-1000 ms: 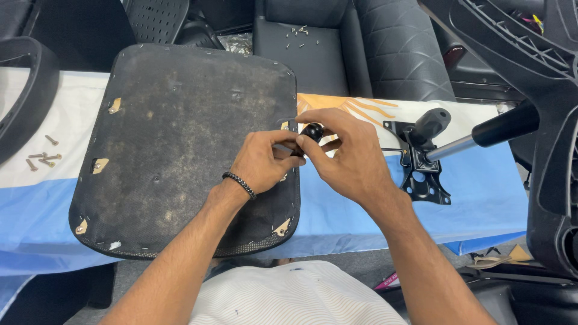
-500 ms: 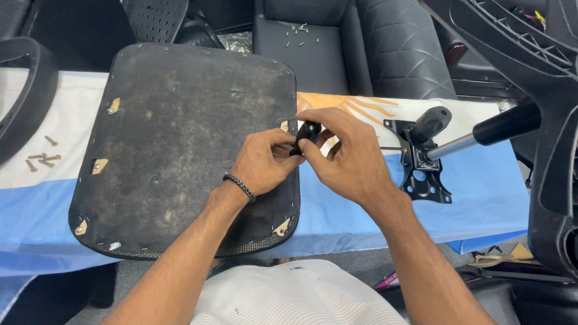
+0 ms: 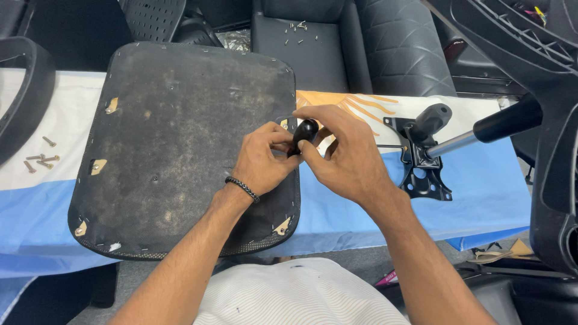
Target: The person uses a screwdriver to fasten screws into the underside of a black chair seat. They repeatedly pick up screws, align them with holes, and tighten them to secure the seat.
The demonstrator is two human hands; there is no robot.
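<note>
- The small glossy black rounded knob [image 3: 304, 132] sits pinched between my two hands, over the right edge of the upturned black fabric-covered seat base [image 3: 180, 144].
- My left hand [image 3: 262, 161] grips it with curled fingers.
- My right hand [image 3: 346, 153] clasps it from the other side.
- A black metal mounting plate with a lever [image 3: 421, 162] lies just right, on the blue-and-white cloth [image 3: 481, 198].
- Loose screws [image 3: 41, 160] lie far left.

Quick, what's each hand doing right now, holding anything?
Left hand: closed, fingers pinching the small black knob over the seat base.
Right hand: closed on the same black knob from the other side.
</note>
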